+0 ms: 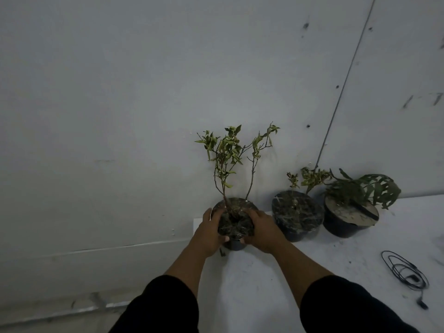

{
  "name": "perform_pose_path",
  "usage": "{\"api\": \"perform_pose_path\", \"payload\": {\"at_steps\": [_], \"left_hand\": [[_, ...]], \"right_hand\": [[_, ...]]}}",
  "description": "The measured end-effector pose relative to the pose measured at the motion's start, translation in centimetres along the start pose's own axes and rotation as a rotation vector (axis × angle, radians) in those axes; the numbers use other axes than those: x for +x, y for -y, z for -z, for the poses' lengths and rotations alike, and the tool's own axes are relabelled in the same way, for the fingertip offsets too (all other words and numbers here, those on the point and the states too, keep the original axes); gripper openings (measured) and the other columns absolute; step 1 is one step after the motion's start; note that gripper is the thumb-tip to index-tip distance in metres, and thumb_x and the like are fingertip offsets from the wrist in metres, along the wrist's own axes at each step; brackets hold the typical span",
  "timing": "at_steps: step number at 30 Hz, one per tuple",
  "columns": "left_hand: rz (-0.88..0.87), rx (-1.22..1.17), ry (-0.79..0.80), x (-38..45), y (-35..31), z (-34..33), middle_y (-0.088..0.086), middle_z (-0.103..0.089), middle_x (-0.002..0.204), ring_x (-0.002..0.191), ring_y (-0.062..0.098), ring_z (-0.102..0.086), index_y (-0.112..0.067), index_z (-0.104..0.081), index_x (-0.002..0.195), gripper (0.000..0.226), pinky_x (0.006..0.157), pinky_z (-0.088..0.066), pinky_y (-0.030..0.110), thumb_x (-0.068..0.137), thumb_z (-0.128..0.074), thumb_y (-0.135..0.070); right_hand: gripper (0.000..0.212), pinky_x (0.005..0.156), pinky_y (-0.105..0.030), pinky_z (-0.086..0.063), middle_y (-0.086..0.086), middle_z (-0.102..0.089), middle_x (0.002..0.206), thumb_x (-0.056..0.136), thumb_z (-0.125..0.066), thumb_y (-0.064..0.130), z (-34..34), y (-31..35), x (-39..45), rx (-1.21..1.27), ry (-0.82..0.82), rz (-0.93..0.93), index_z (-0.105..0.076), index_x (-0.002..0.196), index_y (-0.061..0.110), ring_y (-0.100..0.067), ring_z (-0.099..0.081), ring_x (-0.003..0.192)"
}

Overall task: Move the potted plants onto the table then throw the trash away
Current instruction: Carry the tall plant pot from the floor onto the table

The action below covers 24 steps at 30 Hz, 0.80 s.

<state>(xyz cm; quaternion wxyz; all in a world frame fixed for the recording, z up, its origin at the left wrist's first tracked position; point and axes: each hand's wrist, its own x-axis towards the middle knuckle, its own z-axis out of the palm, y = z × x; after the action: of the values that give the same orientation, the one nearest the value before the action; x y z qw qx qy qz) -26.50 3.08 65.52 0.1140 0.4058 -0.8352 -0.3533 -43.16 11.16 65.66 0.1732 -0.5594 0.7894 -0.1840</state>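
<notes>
Both hands grip one pot (234,243) from either side: the left hand (208,233) wraps its left rim, the right hand (262,233) its right, thumbs meeting at the near edge. The pot sits at the counter's (264,284) far left corner, against the wall (120,116), its thin branched plant (230,159) rising upright. Just right stands a second pot (296,216), then a third pot (348,219) with broad drooping leaves. A coiled black cable (406,272) lies well apart, near the right edge.
</notes>
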Motion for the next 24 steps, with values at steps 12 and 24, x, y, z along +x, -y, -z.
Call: {"api": "perform_pose_path", "payload": {"at_steps": [12, 24], "left_hand": [[0.074, 0.255, -0.162, -5.1, -3.3, -2.1, 0.013, -0.011, 0.155, 0.137, 0.036, -0.028, -0.017, -0.04, 0.135, 0.062, 0.109, -0.037, 0.045, 0.083, -0.064, -0.043], [-0.212, 0.171, 0.079, -7.3, -13.0, -4.4, 0.003, -0.048, 0.137, 0.123, 0.022, -0.049, -0.021, -0.051, 0.129, 0.049, 0.102, -0.045, 0.036, 0.085, -0.064, -0.04]], "right_hand": [[0.071, 0.109, -0.039, -0.037, -0.006, -0.033, 0.15, 0.083, -0.067, 0.039, 2.6, -2.2, -9.0, -0.019, -0.032, -0.14, -0.032, 0.143, 0.027, -0.027, -0.035, 0.135], [0.067, 0.105, -0.038, -0.041, -0.009, -0.039, 0.145, 0.083, -0.066, 0.041, 7.1, -4.2, -16.9, -0.021, -0.199, -0.333, -0.038, 0.141, 0.023, -0.028, -0.043, 0.129]]}}
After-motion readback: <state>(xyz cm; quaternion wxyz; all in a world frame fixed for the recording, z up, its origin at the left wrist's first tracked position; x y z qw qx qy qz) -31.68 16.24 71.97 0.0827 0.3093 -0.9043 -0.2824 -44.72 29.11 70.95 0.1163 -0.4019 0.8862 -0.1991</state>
